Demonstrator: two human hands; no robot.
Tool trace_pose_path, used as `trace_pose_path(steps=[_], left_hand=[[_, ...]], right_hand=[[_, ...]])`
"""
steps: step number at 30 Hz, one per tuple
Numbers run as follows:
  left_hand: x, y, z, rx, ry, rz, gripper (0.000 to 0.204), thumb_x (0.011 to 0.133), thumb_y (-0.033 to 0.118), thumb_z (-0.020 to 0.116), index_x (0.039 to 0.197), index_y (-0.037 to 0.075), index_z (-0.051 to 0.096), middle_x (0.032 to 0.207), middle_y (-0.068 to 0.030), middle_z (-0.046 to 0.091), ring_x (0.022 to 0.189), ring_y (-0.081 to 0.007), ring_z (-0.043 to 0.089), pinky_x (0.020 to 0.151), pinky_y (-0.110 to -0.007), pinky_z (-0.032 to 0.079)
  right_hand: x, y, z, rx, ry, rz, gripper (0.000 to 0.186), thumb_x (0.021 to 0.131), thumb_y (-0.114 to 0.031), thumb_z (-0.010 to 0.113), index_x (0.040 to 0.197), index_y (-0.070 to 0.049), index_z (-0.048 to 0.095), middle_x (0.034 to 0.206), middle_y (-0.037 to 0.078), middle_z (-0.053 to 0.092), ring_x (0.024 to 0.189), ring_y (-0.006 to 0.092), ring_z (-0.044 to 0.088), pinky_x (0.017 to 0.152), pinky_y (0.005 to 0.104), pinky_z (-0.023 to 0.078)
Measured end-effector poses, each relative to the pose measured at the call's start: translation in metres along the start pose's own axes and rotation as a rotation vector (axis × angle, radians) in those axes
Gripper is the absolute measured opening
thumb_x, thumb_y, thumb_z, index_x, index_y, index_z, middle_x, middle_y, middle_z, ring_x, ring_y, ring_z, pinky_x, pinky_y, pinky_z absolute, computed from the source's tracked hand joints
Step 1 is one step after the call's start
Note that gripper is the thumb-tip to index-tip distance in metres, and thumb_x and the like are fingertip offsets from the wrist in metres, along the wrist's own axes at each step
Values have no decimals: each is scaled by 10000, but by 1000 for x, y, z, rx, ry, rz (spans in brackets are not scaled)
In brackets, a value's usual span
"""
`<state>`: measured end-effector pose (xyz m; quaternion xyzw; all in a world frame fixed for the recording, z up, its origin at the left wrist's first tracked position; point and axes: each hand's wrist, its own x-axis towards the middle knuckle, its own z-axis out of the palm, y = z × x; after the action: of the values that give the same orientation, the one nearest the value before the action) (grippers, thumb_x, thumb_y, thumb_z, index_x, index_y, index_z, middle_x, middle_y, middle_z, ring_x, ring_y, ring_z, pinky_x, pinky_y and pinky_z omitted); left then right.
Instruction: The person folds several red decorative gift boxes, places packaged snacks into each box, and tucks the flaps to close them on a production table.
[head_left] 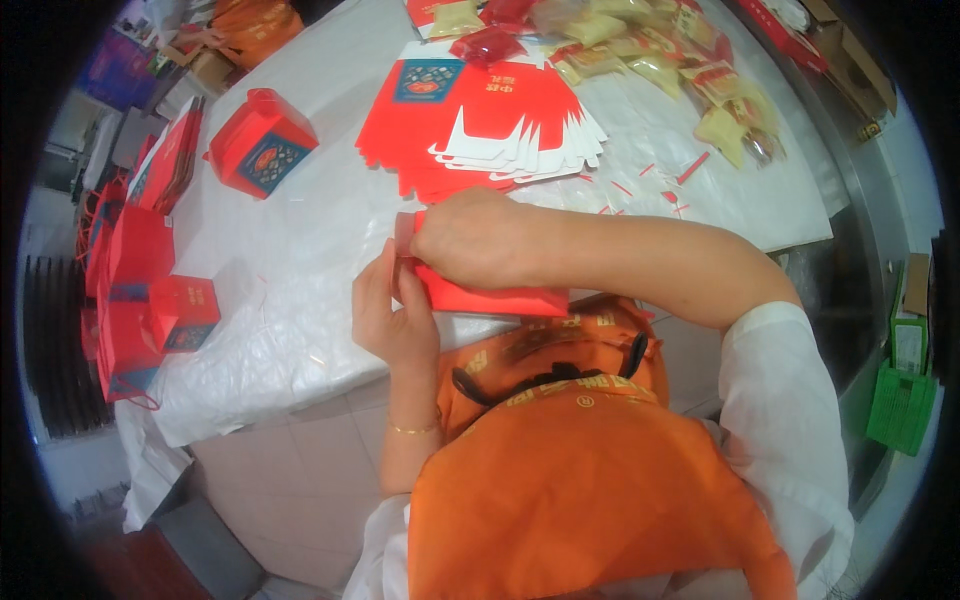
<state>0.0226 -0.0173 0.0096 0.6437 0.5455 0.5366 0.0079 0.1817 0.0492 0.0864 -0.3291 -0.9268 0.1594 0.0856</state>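
A red folding carton [495, 292] lies along the near edge of the table, just in front of my orange apron. My left hand [393, 312] grips its left end, thumb and fingers at an upright flap [404, 236]. Curled over the same end from above is my right hand [465, 240], its fingertips hidden behind the knuckles. My right forearm crosses above the carton and hides part of it. Just beyond my hands lies a fanned stack of flat red cartons [470, 125] with white tabs.
A folded red box [262, 145] stands at the left, with more red boxes [185, 312] at the left edge. Yellow and red plastic packets [640, 55] are heaped at the far right, near scattered red paper scraps [670, 197]. A green crate [900, 408] is far right.
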Motion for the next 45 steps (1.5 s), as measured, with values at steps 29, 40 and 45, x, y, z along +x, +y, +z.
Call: trace_pose_path(steps=[29,40,45], left_hand=[[-1,5,8,-35,61,-90,138,847,-21,725,977,8,686,921,-76,660,767,-179,615,694,-296,505],[-1,3,5,29,57,134,301,792,-80,718,1070,35,728,890,-89,685,765,-219,630,633,-317,507],[4,6,-9,-64,-80,97,232,841,-87,715,1053,6,736,910,-85,669,724,-159,588,648,-286,499]], right_hand=[[-4,2,8,70,87,-1,209,887,-159,590,835,-8,725,780,205,696,759,381,700,653,484,551],[-8,-1,2,40,40,25,200,860,-147,605,790,4,715,766,205,685,765,388,692,661,488,549],[-10,6,5,70,49,11,194,859,-143,605,792,6,710,752,213,672,759,394,687,663,492,547]])
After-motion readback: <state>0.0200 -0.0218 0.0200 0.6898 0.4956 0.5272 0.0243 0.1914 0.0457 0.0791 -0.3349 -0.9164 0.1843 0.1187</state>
